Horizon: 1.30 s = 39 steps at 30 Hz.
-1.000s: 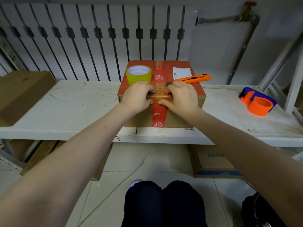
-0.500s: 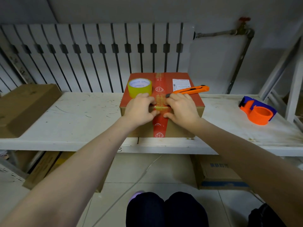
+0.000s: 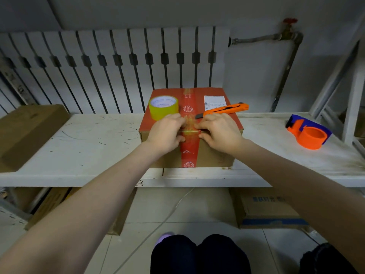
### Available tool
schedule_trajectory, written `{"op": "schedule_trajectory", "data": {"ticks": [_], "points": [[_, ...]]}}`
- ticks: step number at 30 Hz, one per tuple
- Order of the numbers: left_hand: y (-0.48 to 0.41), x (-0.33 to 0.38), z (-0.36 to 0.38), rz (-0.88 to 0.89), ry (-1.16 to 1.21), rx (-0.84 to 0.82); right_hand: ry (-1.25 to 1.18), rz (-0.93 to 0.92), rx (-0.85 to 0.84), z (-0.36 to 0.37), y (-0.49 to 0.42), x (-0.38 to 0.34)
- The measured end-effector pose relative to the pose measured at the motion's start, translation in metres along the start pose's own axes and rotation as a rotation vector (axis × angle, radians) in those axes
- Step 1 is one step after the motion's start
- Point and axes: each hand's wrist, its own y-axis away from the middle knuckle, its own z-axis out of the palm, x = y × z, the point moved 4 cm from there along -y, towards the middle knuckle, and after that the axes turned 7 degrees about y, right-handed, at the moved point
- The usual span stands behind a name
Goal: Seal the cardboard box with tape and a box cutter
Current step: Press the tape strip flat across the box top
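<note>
Pressing tape down over the near top edge of the cardboard box point(image 3: 217, 155) looks like the step in hand. The left hand point(image 3: 166, 133) and right hand point(image 3: 219, 131) are both bent over that edge, fingertips on the lid and thumbs on the front face, pinching it, with a narrow gap between them. To do it well, rub outward from that gap and down the front, leaving no bubble or lifted corner. The box sits on the worktop point(image 3: 88, 147) under both hands. It has brown sides, a red lid and a glossy red tape band point(image 3: 189, 151) running down between the hands. The yellow tape roll point(image 3: 163, 107) stands just beyond the left hand, and the orange box cutter point(image 3: 225, 109) lies just beyond the right.
</note>
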Motion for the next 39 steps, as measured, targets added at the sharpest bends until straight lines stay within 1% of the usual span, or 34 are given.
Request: {"op": "schedule_trajectory", "data": {"ticks": [2,4,7,10,14,17,20,24,25,27,30,31,34,36,39], "points": [[0.004,-0.005,0.000,0.003,0.011,0.003,0.050,0.039,0.016,0.002,-0.001,-0.007],[0.006,-0.007,0.002,0.001,0.034,0.018,0.045,0.112,0.083,0.005,-0.002,-0.013],[0.006,-0.008,0.002,0.010,0.044,0.045,0.040,0.120,0.133,0.008,-0.003,-0.015],[0.003,-0.007,0.001,0.020,0.051,0.079,-0.026,0.082,0.080,0.001,-0.007,-0.011],[0.002,-0.005,-0.002,-0.001,0.059,0.115,-0.072,0.018,-0.032,-0.008,-0.014,-0.008],[0.002,-0.002,-0.002,-0.014,0.046,0.127,-0.107,0.017,-0.073,-0.010,-0.013,-0.002],[0.004,-0.003,-0.003,-0.022,0.051,0.109,-0.125,0.073,-0.074,-0.010,-0.015,-0.004],[0.008,-0.007,-0.002,-0.042,0.059,0.070,-0.192,0.251,-0.052,-0.006,-0.021,-0.007],[0.008,-0.006,-0.001,-0.045,0.054,0.072,-0.211,0.268,-0.060,-0.005,-0.022,-0.007],[0.008,-0.003,0.001,-0.055,0.051,0.081,-0.208,0.240,-0.101,-0.004,-0.023,-0.005],[0.009,-0.002,0.003,-0.050,0.033,0.093,-0.199,0.127,-0.177,-0.006,-0.020,-0.002],[0.009,-0.003,0.003,-0.045,0.035,0.096,-0.212,0.087,-0.179,-0.006,-0.017,-0.001],[0.010,-0.006,0.001,-0.042,0.079,0.137,-0.256,0.053,-0.121,-0.004,-0.006,0.000],[0.009,-0.007,0.000,-0.055,0.121,0.163,-0.290,0.111,-0.068,-0.003,-0.004,-0.002],[0.005,-0.007,-0.001,-0.096,0.147,0.163,-0.296,0.241,-0.032,-0.002,-0.011,-0.006]]}}
